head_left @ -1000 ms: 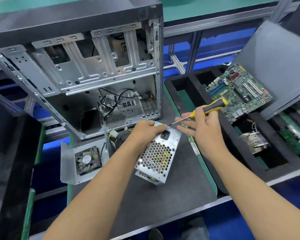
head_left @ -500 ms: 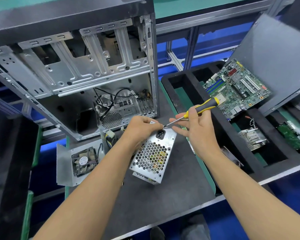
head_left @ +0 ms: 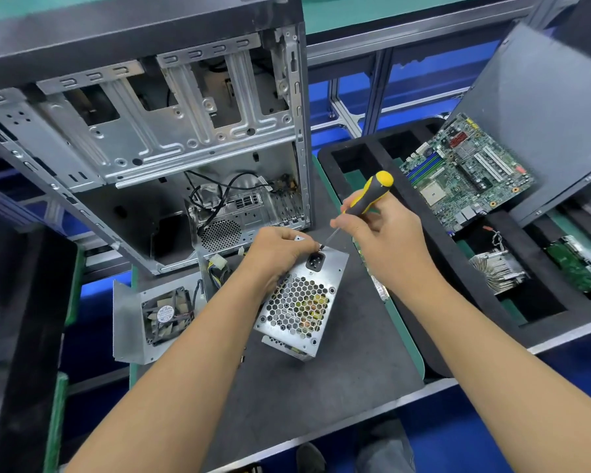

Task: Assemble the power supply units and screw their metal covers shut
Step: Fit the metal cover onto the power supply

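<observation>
PSU (head_left: 299, 303) sits tilted on the grey surface (head_left: 321, 387), its honeycomb grille face up and power socket toward the far end. Left hand (head_left: 277, 254) curls over its far left corner, gripping it. Right hand (head_left: 386, 240) pinches a yellow-and-black screwdriver (head_left: 369, 196); the tip meets the cover just beside the socket. Behind stands an open case (head_left: 171, 138) with loose black cables inside. Left of the PSU lies a metal bracket holding a fan (head_left: 166, 315). To the right, a black foam tray (head_left: 440, 268) carries a motherboard (head_left: 464, 172) leaning across its far slots, a finned heatsink (head_left: 497, 271) in one compartment and a green board (head_left: 577, 264) in the next.
</observation>
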`<action>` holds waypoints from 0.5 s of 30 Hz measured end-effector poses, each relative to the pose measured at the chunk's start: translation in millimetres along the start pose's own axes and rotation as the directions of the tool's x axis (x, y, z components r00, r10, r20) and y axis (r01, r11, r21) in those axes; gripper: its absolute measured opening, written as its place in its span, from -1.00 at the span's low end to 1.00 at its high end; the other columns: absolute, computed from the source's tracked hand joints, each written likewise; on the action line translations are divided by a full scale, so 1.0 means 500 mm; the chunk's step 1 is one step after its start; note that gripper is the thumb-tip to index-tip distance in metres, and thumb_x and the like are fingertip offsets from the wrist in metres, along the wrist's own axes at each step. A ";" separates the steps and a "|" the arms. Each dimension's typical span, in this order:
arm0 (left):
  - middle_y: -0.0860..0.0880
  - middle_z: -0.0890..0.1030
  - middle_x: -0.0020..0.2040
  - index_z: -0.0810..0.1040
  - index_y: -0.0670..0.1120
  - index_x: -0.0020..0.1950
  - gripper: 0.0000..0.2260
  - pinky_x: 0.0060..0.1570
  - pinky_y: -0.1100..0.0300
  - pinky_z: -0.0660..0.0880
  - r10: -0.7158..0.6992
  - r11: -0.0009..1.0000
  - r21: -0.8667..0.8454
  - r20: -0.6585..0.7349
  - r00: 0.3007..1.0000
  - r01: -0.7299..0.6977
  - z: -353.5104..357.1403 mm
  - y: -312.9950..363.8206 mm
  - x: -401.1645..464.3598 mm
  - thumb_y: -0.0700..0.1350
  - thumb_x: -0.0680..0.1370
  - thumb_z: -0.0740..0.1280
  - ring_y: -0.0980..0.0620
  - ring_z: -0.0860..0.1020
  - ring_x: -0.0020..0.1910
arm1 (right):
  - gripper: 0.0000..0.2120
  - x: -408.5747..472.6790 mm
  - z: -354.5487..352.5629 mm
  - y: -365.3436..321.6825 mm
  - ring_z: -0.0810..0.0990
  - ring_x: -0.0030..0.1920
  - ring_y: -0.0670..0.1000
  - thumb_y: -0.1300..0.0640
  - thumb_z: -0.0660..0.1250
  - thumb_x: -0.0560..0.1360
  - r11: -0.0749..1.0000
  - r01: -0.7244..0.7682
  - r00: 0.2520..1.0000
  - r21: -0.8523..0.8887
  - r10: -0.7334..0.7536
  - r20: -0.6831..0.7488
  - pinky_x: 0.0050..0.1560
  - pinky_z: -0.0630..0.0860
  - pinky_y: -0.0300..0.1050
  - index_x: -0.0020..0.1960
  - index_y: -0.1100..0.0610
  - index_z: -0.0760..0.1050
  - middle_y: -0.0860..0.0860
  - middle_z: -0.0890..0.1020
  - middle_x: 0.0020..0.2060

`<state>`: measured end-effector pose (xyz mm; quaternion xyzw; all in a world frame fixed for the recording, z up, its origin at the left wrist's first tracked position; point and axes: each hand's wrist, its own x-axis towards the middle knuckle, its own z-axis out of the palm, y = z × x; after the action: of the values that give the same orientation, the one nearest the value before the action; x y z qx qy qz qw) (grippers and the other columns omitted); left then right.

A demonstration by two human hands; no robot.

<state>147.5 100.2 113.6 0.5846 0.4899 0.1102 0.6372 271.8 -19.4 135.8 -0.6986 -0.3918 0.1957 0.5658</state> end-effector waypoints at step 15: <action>-0.02 0.35 0.38 0.39 -0.01 0.44 -0.24 0.27 -0.05 0.26 0.577 0.464 0.847 -0.067 0.814 -0.259 0.026 -0.082 -0.130 0.40 0.37 0.27 -0.11 0.23 0.32 | -0.69 0.012 -0.010 -0.103 0.46 -0.09 0.05 0.21 0.30 0.54 0.768 0.502 0.856 -0.398 -0.375 0.357 -0.03 0.47 0.03 0.24 0.05 0.36 -0.02 0.45 -0.04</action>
<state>107.2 33.6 108.7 0.8816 0.4260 0.1314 0.1551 262.2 -15.4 186.8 -0.6723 -0.6507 0.0428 0.3504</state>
